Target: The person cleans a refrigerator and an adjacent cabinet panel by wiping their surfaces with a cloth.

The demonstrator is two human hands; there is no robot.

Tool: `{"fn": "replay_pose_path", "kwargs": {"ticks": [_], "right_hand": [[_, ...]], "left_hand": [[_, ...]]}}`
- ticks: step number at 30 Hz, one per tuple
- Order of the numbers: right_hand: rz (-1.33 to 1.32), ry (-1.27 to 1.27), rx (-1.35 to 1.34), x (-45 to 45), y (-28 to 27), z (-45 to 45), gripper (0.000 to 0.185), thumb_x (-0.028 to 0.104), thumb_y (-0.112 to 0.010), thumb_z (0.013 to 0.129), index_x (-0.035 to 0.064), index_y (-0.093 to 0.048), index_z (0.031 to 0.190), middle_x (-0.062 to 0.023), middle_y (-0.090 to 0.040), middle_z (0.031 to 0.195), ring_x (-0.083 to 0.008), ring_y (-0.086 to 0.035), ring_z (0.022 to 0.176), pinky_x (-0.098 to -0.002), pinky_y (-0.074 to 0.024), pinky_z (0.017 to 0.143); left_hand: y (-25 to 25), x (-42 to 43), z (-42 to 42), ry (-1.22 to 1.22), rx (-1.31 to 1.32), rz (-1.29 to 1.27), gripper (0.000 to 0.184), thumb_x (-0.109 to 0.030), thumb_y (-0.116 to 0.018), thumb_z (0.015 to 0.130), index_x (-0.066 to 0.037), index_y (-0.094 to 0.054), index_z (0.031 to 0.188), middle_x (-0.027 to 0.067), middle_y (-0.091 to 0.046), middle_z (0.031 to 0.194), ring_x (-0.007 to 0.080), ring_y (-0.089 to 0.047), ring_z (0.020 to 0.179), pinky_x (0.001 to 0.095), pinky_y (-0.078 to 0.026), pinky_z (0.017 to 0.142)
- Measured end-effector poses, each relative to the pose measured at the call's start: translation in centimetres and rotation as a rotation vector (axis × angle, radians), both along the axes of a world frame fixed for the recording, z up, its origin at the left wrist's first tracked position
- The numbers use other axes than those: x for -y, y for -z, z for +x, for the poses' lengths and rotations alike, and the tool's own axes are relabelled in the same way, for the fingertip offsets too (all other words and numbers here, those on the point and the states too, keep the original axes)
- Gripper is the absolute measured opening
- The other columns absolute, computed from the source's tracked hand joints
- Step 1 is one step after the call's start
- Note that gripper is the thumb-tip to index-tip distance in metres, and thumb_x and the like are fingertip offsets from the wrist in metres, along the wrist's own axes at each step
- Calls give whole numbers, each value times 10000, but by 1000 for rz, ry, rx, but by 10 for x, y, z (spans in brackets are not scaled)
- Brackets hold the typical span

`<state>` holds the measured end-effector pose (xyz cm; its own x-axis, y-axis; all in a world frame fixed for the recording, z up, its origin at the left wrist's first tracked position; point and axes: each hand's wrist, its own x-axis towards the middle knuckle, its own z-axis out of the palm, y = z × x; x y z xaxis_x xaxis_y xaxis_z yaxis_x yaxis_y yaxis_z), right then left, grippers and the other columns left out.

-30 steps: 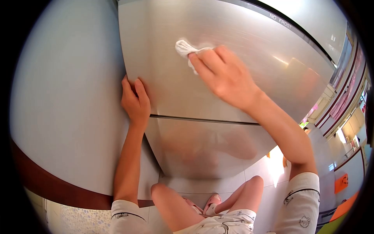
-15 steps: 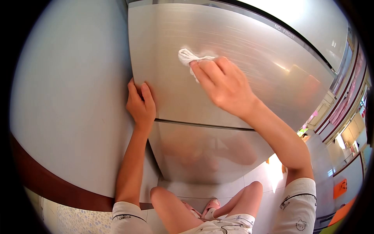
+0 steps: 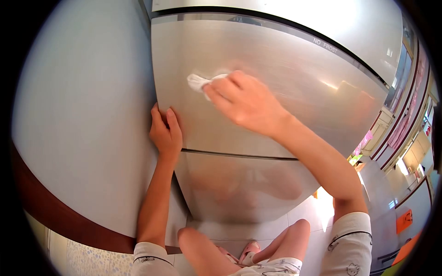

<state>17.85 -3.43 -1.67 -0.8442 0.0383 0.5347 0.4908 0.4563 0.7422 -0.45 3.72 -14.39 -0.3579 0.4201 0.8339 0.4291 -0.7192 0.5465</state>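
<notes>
My right hand (image 3: 246, 101) is closed on a bunched white cloth (image 3: 197, 83), which lies against the brushed-metal refrigerator door (image 3: 285, 69). Part of the cloth is hidden under the fingers. At the door's left edge, my left hand (image 3: 166, 135) is wrapped round the side, thumb on the front face and some fingers out of sight. Both hands are on the same door panel, above the dark seam that divides it from the lower panel (image 3: 230, 184).
A pale wall or panel (image 3: 83, 101) stands close on the left, with a dark red-brown strip (image 3: 69, 216) along its bottom. Below are my legs on the tiled floor (image 3: 267, 230). An orange bag-like item (image 3: 404, 221) is at the far right.
My right hand has moved the cloth left and slightly down over the door. The left hand keeps its hold on the edge, while the whole view has shifted a little.
</notes>
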Motion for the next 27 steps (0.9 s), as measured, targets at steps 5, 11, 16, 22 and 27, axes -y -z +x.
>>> {"fn": "replay_pose_path", "kwargs": {"ticks": [5, 11, 16, 22, 27], "right_hand": [[183, 160, -275, 47, -37, 94, 405, -42, -607, 638, 50, -641, 1032, -88, -582, 991, -253, -535, 813, -324, -452, 652], [244, 60, -222, 30, -41, 73, 460, -69, -602, 587, 9, -629, 1039, -82, -586, 919, -216, -516, 743, -301, -434, 607], [255, 54, -197, 4, -38, 5, 390, 10, -594, 635, -26, -600, 1023, -50, -564, 923, -201, -484, 731, -280, -446, 609], [187, 159, -46, 40, -49, 58, 337, 13, -593, 663, 2, -616, 999, -9, -562, 902, -189, -484, 738, -276, -455, 577], [139, 72, -166, 9, -38, 7, 284, 31, -585, 688, 14, -625, 969, -10, -572, 931, -188, -494, 763, -273, -457, 590]], "left_hand": [[1, 1, -2, -23, -16, -3, 327, -231, -453, 922, 6, -484, 1145, 68, -583, 707, 204, -560, 579, 330, -466, 569], [1, -1, 1, -121, -15, 51, 334, -231, -451, 917, 15, -480, 1141, 92, -601, 720, 244, -594, 604, 337, -478, 569], [2, 3, -3, -50, -39, 17, 329, -229, -454, 916, 9, -480, 1141, 78, -594, 705, 212, -591, 595, 320, -470, 546], [1, 1, -1, -25, -5, -31, 319, -224, -464, 911, -3, -484, 1141, 62, -590, 693, 192, -586, 574, 313, -464, 523], [0, -5, -1, -146, -24, 99, 319, -215, -478, 902, -3, -486, 1140, 53, -588, 678, 192, -581, 553, 316, -463, 518]]}}
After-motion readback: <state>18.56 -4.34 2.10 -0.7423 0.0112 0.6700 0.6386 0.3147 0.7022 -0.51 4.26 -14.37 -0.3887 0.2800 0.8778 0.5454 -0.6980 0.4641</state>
